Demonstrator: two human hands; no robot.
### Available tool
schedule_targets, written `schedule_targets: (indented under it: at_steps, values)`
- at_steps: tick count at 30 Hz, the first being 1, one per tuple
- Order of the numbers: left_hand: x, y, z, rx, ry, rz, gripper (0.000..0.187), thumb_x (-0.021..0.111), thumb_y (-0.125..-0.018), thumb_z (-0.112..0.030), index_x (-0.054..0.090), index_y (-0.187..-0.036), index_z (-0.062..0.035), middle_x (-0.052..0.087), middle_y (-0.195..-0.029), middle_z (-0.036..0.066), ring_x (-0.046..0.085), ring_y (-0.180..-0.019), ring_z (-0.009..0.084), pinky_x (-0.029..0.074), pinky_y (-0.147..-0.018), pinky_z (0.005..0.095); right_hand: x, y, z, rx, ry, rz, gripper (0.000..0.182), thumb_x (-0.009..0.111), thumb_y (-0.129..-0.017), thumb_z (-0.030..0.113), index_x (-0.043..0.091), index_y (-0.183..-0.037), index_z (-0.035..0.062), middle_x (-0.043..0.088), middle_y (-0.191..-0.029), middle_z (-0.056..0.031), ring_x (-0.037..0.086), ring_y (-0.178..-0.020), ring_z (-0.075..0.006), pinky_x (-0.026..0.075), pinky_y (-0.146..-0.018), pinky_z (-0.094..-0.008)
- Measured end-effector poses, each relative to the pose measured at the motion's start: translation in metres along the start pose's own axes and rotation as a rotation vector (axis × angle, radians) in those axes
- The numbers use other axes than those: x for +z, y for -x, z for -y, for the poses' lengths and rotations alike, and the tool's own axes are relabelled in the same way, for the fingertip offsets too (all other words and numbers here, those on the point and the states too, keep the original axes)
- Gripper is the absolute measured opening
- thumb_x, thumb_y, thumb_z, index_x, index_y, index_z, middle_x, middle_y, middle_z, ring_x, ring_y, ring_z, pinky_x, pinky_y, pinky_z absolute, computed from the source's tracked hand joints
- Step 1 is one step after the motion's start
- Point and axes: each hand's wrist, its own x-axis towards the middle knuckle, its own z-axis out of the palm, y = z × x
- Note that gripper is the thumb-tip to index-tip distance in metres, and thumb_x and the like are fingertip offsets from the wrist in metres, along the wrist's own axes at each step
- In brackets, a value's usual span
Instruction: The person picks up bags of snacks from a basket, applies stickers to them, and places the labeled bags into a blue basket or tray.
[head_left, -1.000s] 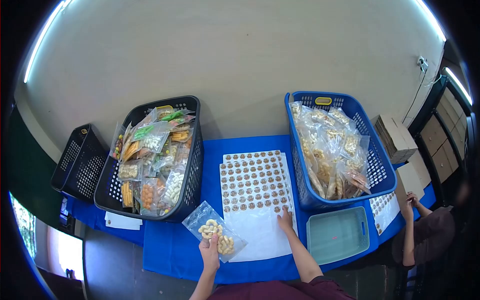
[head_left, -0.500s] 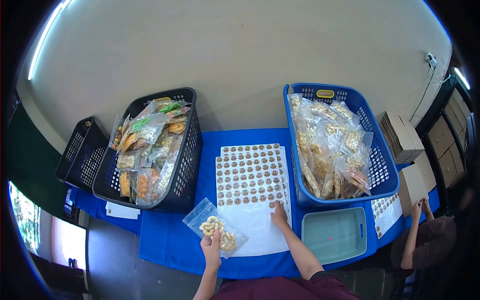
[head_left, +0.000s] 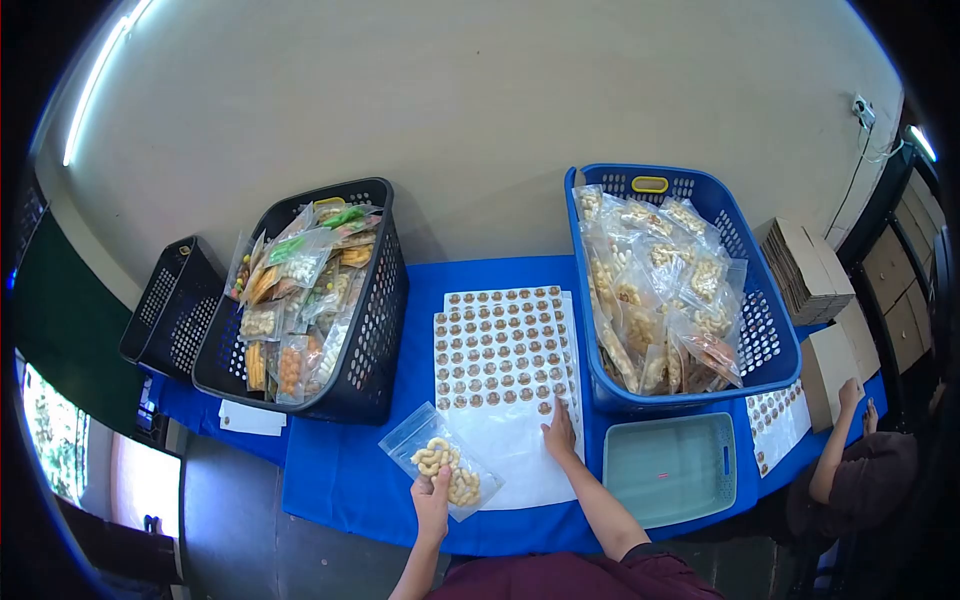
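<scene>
My left hand (head_left: 431, 508) grips the lower edge of a clear zip bag of pale curled snacks (head_left: 437, 458), thumb on top. The bag is tilted and overlaps the lower left corner of the sticker sheet (head_left: 497, 425). This white sheet carries rows of small round brown stickers, and its lower part is bare white. My right hand (head_left: 561, 436) rests at the sheet's right edge, by the lone last sticker (head_left: 545, 408) of the lowest row. Its fingers are stretched forward, with the thumb apart from them; nothing visible is in it.
A black basket (head_left: 372, 330) of snack bags stands left, a blue basket (head_left: 690, 402) of more bags right. In front of the blue one sits a pale green tray (head_left: 668, 515). Cardboard (head_left: 812, 275) and a co-worker's arm (head_left: 835, 455) are at far right.
My left hand and the snack bag have shifted slightly right. My right hand stays at about the same spot on the sheet. The co-worker's hands have moved apart.
</scene>
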Motion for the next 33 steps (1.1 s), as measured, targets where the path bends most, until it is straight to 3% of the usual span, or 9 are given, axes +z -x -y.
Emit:
schedule_targets:
  at_steps: [2, 6, 12, 15, 18, 21, 22, 25, 33]
  values:
    - [0.003, -0.002, 0.001, 0.002, 0.015, 0.022, 0.021, 0.055, -0.085, -0.011, 0.055, -0.101, 0.0016, 0.060, -0.093, 0.005, 0.055, -0.081, 0.0083, 0.044, -0.072, 0.0215, -0.008, 0.004, 0.007, -0.014, 0.144, 0.114, 0.059, 0.060, -0.073, 0.008, 0.038, -0.127, 0.0138, 0.046, -0.099, -0.0157, 0.049, -0.093, -0.0325, 0.041, -0.077, -0.0395]
    - [0.014, 0.001, -0.002, -0.002, -0.010, 0.049, 0.021, 0.054, -0.086, -0.011, 0.054, -0.103, 0.0015, 0.059, -0.095, 0.005, 0.055, -0.084, 0.0088, 0.044, -0.074, 0.0220, -0.024, 0.016, 0.018, -0.081, 0.026, 0.124, 0.044, 0.060, -0.071, 0.007, 0.053, -0.115, 0.0109, 0.044, -0.091, -0.0140, 0.046, -0.083, -0.0297, 0.041, -0.076, -0.0377]
    - [0.015, 0.005, 0.010, -0.065, -0.061, 0.144, 0.023, 0.054, -0.086, -0.011, 0.053, -0.105, 0.0016, 0.058, -0.098, 0.006, 0.055, -0.087, 0.0096, 0.044, -0.076, 0.0230, -0.034, 0.046, 0.007, -0.368, 0.045, 0.143, 0.044, 0.060, -0.072, 0.006, 0.051, -0.115, 0.0100, 0.045, -0.104, -0.0140, 0.046, -0.097, -0.0281, 0.041, -0.078, -0.0354]
    - [0.019, 0.007, 0.009, -0.070, -0.056, 0.188, 0.024, 0.055, -0.086, -0.012, 0.054, -0.105, 0.0018, 0.059, -0.098, 0.006, 0.055, -0.087, 0.0099, 0.044, -0.076, 0.0232, -0.029, 0.058, 0.007, -0.058, -0.737, 0.151, 0.041, 0.060, -0.076, 0.008, 0.049, -0.116, 0.0095, 0.043, -0.116, -0.0093, 0.047, -0.100, -0.0221, 0.040, -0.079, -0.0315]
    - [0.025, 0.006, 0.005, -0.037, -0.104, 0.277, 0.027, 0.055, -0.085, -0.013, 0.052, -0.107, 0.0024, 0.058, -0.101, 0.007, 0.055, -0.090, 0.0115, 0.044, -0.079, 0.0243, -0.107, 0.048, 0.060, 0.618, -1.247, 0.326, 0.033, 0.058, -0.081, 0.012, 0.048, -0.112, 0.0091, 0.047, -0.114, -0.0042, 0.049, -0.094, -0.0153, 0.040, -0.078, -0.0293]
    - [0.035, 0.010, 0.002, -0.077, -0.062, 0.366, 0.029, 0.055, -0.085, -0.012, 0.050, -0.109, 0.0028, 0.057, -0.103, 0.008, 0.055, -0.091, 0.0120, 0.044, -0.080, 0.0249, -0.156, 0.047, 0.079, 0.544, -1.520, 0.321, 0.019, 0.056, -0.083, 0.012, 0.052, -0.102, 0.0095, 0.054, -0.103, -0.0023, 0.050, -0.086, -0.0123, 0.040, -0.076, -0.0306]
    - [0.041, 0.011, 0.001, -0.057, -0.059, 0.401, 0.034, 0.055, -0.086, -0.012, 0.045, -0.114, 0.0036, 0.055, -0.106, 0.009, 0.054, -0.093, 0.0127, 0.045, -0.080, 0.0256, -0.175, 0.049, 0.094, 0.520, -1.564, 0.274, 0.011, 0.054, -0.085, 0.012, 0.054, -0.095, 0.0090, 0.058, -0.090, -0.0019, 0.051, -0.080, -0.0116, 0.042, -0.072, -0.0294]
    - [0.055, 0.018, -0.003, -0.108, -0.018, 0.469, 0.037, 0.055, -0.086, -0.011, 0.041, -0.116, 0.0043, 0.053, -0.109, 0.010, 0.053, -0.096, 0.0139, 0.045, -0.081, 0.0261, -0.212, 0.057, 0.114, 0.399, -1.592, 0.281, 0.007, 0.053, -0.085, 0.011, 0.056, -0.090, 0.0071, 0.059, -0.087, -0.0036, 0.051, -0.074, -0.0113, 0.043, -0.069, -0.0273]
    - [0.067, 0.031, -0.015, -0.154, -0.053, 0.637, 0.039, 0.053, -0.087, -0.021, 0.043, -0.117, 0.0036, 0.054, -0.108, 0.009, 0.052, -0.097, 0.0135, 0.044, -0.083, 0.0267, -0.248, 0.085, 0.165, 0.136, -1.217, 0.092, 0.027, 0.058, -0.079, 0.001, 0.052, -0.106, -0.0004, 0.058, -0.077, -0.0030, 0.051, -0.067, -0.0067, 0.041, -0.064, -0.0195]
